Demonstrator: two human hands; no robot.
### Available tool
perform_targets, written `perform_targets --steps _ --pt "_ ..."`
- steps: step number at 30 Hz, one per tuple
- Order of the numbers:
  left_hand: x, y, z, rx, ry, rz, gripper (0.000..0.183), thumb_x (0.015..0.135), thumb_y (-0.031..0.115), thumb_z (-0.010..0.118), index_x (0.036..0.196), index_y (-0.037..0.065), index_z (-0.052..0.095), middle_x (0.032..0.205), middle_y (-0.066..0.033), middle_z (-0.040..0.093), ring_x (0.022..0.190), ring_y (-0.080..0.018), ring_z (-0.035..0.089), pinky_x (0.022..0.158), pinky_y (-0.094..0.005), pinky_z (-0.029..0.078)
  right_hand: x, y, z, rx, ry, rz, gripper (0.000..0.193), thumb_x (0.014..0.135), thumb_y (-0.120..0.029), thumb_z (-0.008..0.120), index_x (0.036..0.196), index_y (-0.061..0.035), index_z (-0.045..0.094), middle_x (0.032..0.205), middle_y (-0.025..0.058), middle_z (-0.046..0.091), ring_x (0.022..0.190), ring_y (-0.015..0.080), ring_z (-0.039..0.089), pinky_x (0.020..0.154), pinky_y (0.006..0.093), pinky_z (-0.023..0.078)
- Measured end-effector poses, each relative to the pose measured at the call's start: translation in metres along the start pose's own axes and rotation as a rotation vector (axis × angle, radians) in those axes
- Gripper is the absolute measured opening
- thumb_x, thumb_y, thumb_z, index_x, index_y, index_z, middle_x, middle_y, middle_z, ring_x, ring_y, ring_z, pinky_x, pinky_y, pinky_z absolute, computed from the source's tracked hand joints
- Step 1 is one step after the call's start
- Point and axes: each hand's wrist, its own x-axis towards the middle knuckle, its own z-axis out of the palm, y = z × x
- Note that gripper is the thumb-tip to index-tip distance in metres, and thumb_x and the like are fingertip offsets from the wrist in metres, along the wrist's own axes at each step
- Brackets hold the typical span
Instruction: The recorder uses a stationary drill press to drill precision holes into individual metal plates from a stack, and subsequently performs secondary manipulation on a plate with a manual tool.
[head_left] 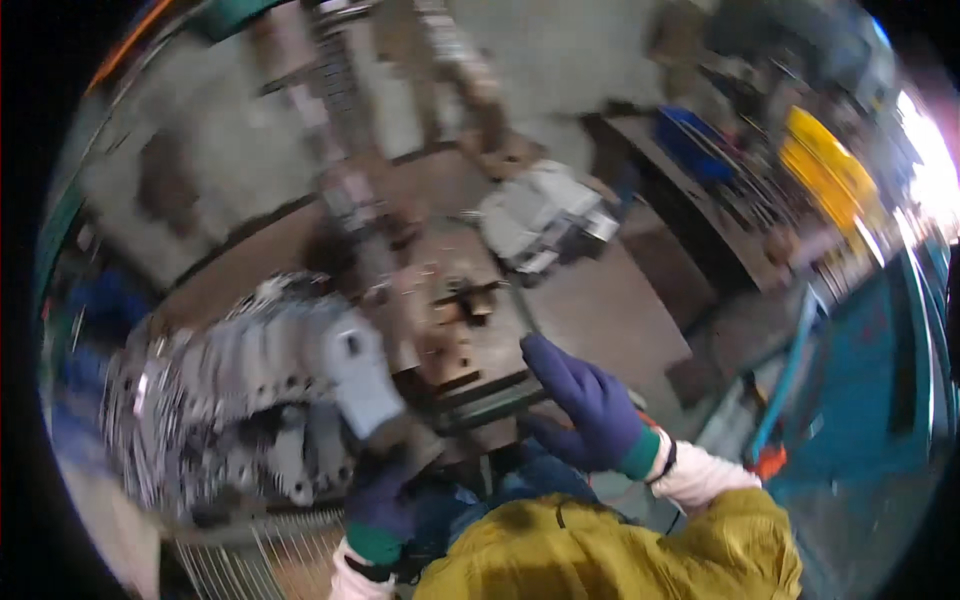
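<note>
My right hand (592, 408), in a purple glove with a green cuff, is raised in front of the bench with its fingers stretched out and thumb apart. Nothing lies in it. My left hand (385, 505), gloved the same way, is low beside the stacked metal parts. Its fingers are smeared and dark, touching or just below a brownish-grey flat metal piece (415, 442); whether they grip it I cannot make out. Behind that stands a pale flat plate (362, 375) at the end of a row of grey metal plates (235, 365). A brass-coloured fixture block (447, 350) sits ahead on the bench.
A brown metal bench top (610, 300) carries a pile of whitish-grey parts (548, 215). Far right are a blue bin (690, 140) and a yellow bin (825, 165). A teal metal panel (850, 380) stands at the right. A wire rack (260, 560) is at lower left.
</note>
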Motion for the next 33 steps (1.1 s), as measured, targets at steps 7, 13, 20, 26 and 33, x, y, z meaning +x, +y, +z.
perform_targets --steps 7,13,20,26,33 --pt "0.01 -0.014 0.03 -1.703 0.227 -0.869 0.055 0.104 0.048 0.05 0.131 0.001 0.062 0.136 -0.0168 0.061 0.119 -0.0334 0.061 0.1 -0.0483 0.051 -0.199 0.024 0.002 -0.021 0.133 0.914 0.065 0.089 -0.034 0.073 0.146 -0.0099 0.053 0.13 0.0208 0.065 0.115 0.039 0.066 0.096 0.0444 0.053" --pt "0.005 -0.035 0.049 -1.265 0.276 -0.697 0.053 0.097 0.041 0.063 0.132 0.0 0.062 0.12 -0.0191 0.067 0.105 -0.0337 0.067 0.092 -0.0454 0.055 -0.416 -0.005 -0.046 -0.17 0.546 1.554 0.044 0.092 -0.044 0.066 0.112 -0.0062 0.071 0.108 0.0199 0.073 0.102 0.0395 0.069 0.093 0.046 0.054" --pt "-0.037 -0.055 0.049 0.002 0.247 -0.242 0.055 0.087 0.036 0.079 0.127 0.0 0.067 0.102 -0.0218 0.073 0.091 -0.036 0.072 0.088 -0.0435 0.057 -0.344 0.035 -0.112 -0.88 0.627 1.56 0.054 0.084 -0.054 0.072 0.112 -0.0068 0.073 0.102 0.0188 0.075 0.094 0.0397 0.072 0.08 0.0483 0.054" --pt "-0.041 -0.036 0.022 0.085 0.129 -0.217 0.055 0.09 0.025 0.073 0.136 -0.001 0.059 0.121 -0.0237 0.069 0.106 -0.0382 0.07 0.094 -0.0479 0.056 -0.423 0.113 -0.12 -1.038 0.8 1.801 0.054 0.079 -0.057 0.079 0.107 -0.0102 0.076 0.093 0.0134 0.077 0.087 0.0353 0.072 0.077 0.0464 0.055" --pt "-0.065 -0.053 0.017 0.031 0.195 -0.201 0.05 0.094 0.018 0.063 0.138 -0.005 0.051 0.126 -0.0166 0.066 0.114 -0.0326 0.067 0.1 -0.0466 0.054 -0.269 0.072 -0.129 -0.334 0.754 0.615 0.048 0.096 -0.007 0.067 0.143 -0.0016 0.055 0.128 0.0053 0.067 0.101 0.0167 0.065 0.093 0.0309 0.051"
